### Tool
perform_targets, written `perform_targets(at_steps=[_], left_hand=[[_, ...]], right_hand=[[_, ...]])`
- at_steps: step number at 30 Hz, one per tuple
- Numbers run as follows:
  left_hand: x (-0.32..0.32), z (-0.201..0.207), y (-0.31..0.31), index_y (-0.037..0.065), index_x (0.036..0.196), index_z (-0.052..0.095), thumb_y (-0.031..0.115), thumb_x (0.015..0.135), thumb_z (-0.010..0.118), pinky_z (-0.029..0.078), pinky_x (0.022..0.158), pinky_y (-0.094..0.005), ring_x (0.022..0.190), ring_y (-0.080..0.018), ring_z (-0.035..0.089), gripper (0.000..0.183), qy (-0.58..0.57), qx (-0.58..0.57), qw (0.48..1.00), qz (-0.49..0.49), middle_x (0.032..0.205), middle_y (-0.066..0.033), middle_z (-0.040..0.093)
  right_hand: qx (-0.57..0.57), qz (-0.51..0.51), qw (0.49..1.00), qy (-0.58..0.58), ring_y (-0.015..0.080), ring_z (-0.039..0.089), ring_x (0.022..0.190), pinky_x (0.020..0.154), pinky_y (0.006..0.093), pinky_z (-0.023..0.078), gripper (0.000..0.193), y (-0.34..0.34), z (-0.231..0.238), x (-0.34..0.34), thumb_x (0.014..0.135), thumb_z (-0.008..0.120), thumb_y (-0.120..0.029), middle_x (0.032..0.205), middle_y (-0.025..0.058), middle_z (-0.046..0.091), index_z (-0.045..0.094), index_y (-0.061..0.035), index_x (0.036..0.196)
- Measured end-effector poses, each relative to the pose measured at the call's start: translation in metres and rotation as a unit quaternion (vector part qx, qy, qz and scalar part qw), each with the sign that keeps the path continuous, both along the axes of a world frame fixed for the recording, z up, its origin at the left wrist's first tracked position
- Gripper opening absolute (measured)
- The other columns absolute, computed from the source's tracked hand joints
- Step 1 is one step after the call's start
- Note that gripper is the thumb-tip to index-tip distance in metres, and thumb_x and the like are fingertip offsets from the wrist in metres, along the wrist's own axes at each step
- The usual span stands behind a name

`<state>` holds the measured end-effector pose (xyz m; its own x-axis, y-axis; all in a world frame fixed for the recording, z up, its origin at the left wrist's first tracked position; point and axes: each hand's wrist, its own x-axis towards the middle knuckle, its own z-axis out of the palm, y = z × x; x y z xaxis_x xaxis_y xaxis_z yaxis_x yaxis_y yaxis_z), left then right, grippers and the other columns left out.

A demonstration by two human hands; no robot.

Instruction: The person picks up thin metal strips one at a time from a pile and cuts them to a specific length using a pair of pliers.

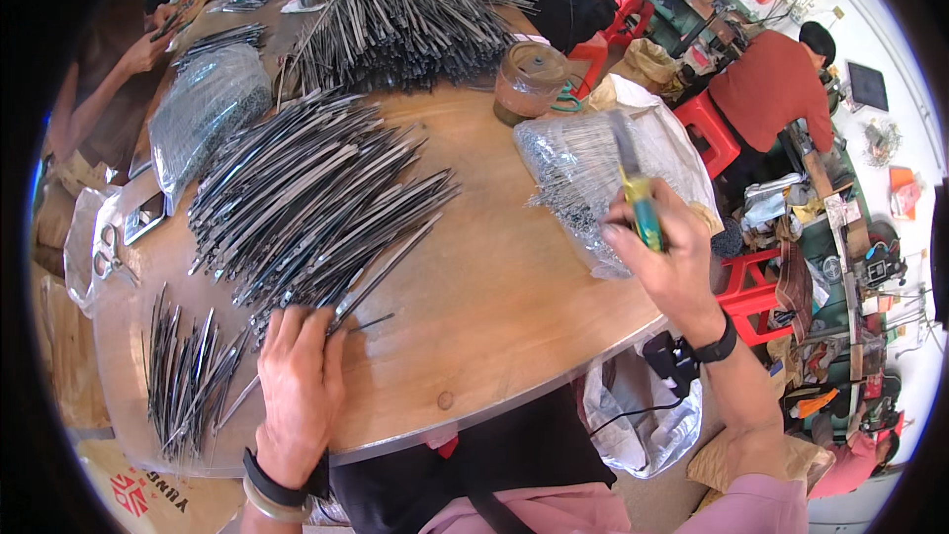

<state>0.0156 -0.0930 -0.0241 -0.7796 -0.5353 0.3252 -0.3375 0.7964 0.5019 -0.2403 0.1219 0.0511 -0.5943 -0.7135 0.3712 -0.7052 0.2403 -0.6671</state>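
My right hand (667,242) is closed around the green-and-yellow handle of a hand tool (643,210). Its grey shaft or blade points up and away, smeared by motion, so its kind is unclear. Below it lies a clear plastic bag of thin metal pieces (568,183). At the table's near side, my left hand (300,371) is curled down on a long thin dark metal strip (390,262), which runs under the fingers. The fingertips are partly hidden. Just beyond spreads a large pile of similar strips (306,193); a smaller bunch (188,376) lies to the left.
A taller heap of strips (400,30) covers the far table, beside a brown lidded jar (531,79). Scissors (111,255), a phone (145,218) and another plastic bag (210,114) lie left. Co-workers sit around; red stools (753,297) stand right.
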Motion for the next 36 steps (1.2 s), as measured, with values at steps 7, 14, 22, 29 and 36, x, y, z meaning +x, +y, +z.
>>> perform_targets(at_steps=[7, 14, 22, 29, 36], left_hand=[[-0.014, -0.01, -0.011, 0.0, 0.087, 0.064, 0.001, 0.074, 0.067, 0.046, 0.072, -0.0435, 0.086, -0.0344, 0.052, 0.013, -0.092, -0.054, 0.994, 0.0, 0.084, -0.0144, 0.052], [-0.019, -0.009, -0.01, 0.001, 0.079, 0.06, 0.001, 0.074, 0.065, 0.047, 0.066, -0.045, 0.082, -0.0344, 0.053, 0.008, -0.126, -0.107, 0.986, -0.005, 0.081, -0.0145, 0.051], [-0.021, -0.013, -0.008, 0.003, 0.077, 0.055, 0.006, 0.078, 0.064, 0.048, 0.066, -0.0444, 0.083, -0.0327, 0.055, 0.009, -0.141, -0.147, 0.979, -0.02, 0.084, -0.0129, 0.051], [-0.02, -0.018, -0.007, 0.002, 0.075, 0.055, 0.005, 0.076, 0.063, 0.048, 0.065, -0.0448, 0.082, -0.0326, 0.056, 0.008, -0.129, -0.15, 0.98, -0.017, 0.083, -0.0137, 0.052], [-0.025, -0.007, -0.007, 0.004, 0.083, 0.049, 0.006, 0.08, 0.062, 0.048, 0.065, -0.0457, 0.081, -0.0349, 0.056, 0.013, -0.113, -0.144, 0.983, 0.001, 0.081, -0.0143, 0.054]], right_hand=[[0.113, 0.124, 0.958, 0.231, 0.0305, 0.056, 0.08, 0.068, 0.0415, 0.048, 0.018, -0.048, -0.049, -0.044, 0.07, 0.062, -0.003, 0.089, 0.0123, 0.051, 0.067, 0.0002, 0.086], [0.025, 0.098, 0.968, 0.228, 0.033, 0.059, 0.091, 0.077, 0.0406, 0.051, 0.022, -0.046, -0.047, -0.044, 0.066, 0.066, -0.002, 0.101, 0.0146, 0.057, 0.066, 0.0028, 0.087], [-0.011, 0.085, 0.972, 0.219, 0.0274, 0.063, 0.084, 0.073, 0.031, 0.05, 0.023, -0.033, -0.027, -0.035, 0.068, 0.075, 0.004, 0.104, 0.0158, 0.06, 0.063, 0.0095, 0.088], [-0.029, 0.072, 0.959, 0.273, 0.0291, 0.063, 0.082, 0.071, 0.0311, 0.05, 0.021, -0.022, -0.01, -0.026, 0.068, 0.075, 0.003, 0.101, 0.0165, 0.061, 0.061, 0.0076, 0.083], [0.008, 0.032, 0.931, 0.364, 0.0326, 0.063, 0.083, 0.07, 0.035, 0.051, 0.024, 0.0, -0.004, -0.03, 0.062, 0.071, 0.001, 0.103, 0.0172, 0.06, 0.059, 0.0069, 0.082]])
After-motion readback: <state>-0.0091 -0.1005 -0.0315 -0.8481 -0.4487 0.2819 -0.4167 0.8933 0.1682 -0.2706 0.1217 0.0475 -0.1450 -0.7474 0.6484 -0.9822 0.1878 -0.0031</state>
